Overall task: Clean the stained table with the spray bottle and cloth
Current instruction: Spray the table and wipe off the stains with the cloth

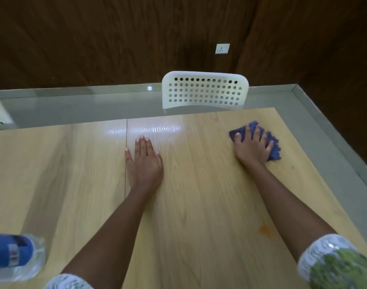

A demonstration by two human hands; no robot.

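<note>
My right hand [254,146] presses the cloth [273,142] with fingers spread, left hand [145,161] flat on the desk [199,205]; I'd sweep toward the orange stain [265,229].

A pale wood-grain surface [199,195] carries an orange stain [264,228] at four o'clock, a dark blue cloth [275,146] at two, a blue-labelled clear bottle [13,255] at eight, and a white hole-patterned chair [204,90] at twelve.
</note>
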